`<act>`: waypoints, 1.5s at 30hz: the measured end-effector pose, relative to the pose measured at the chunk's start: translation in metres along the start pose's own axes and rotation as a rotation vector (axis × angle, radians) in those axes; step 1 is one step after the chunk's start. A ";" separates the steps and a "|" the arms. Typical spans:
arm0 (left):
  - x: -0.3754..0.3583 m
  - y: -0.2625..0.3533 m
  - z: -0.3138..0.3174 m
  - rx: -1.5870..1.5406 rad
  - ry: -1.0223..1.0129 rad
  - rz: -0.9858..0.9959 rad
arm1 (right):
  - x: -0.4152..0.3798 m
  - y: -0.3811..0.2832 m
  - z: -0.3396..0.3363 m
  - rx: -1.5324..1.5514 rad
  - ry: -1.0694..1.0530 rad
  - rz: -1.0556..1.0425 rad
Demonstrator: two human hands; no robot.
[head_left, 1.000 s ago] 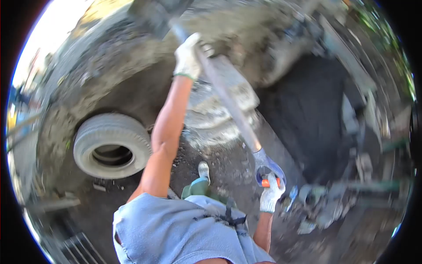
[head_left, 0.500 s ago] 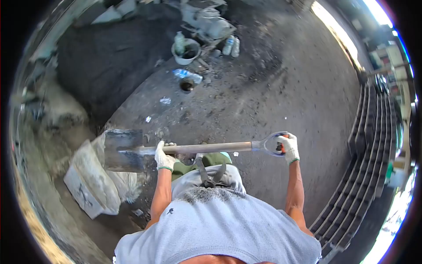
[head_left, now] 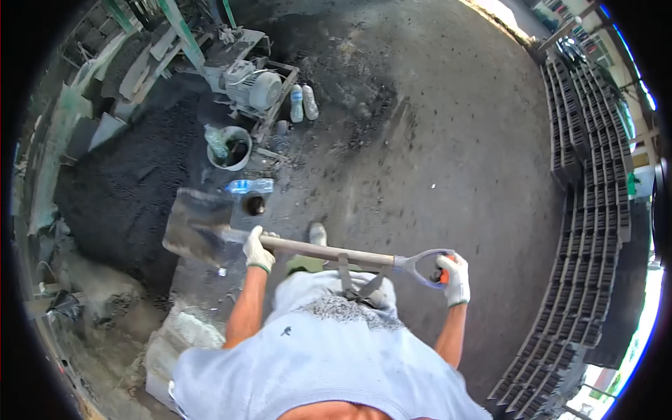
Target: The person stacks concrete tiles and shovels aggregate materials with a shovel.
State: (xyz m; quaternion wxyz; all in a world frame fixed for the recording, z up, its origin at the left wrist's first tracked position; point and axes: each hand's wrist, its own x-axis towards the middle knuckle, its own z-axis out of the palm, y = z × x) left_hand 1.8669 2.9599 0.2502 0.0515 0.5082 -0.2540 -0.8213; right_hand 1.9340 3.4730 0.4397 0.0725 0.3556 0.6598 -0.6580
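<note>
A shovel (head_left: 329,251) with a wooden shaft lies crosswise in front of my body. Its flat, worn metal blade (head_left: 198,227) points left, with no load visible on it. Low on the shaft, near the blade socket, my gloved left hand (head_left: 259,250) is wrapped round the wood. My gloved right hand (head_left: 453,278) is closed on the orange grip of the D-shaped handle at the other end. Just beyond the blade, a dark heap of fine material (head_left: 140,168) fills the left side.
An electric motor (head_left: 253,87) on a frame stands ahead, beside two bottles (head_left: 302,103). Nearer are a bucket (head_left: 229,162) with a green bottle in it, a blue-labelled plastic bottle (head_left: 250,186) and a dark round container (head_left: 254,204). Stacked blocks (head_left: 570,266) line the right; a pale sack (head_left: 183,343) lies left.
My view has turned left, towards the heap and the motor. The shovel has tilted, blade end higher in view and handle end lower. Both hands keep their hold.
</note>
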 end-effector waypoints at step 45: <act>0.431 0.017 1.008 0.951 -0.577 0.277 | 0.889 -0.566 0.256 0.082 0.212 -0.363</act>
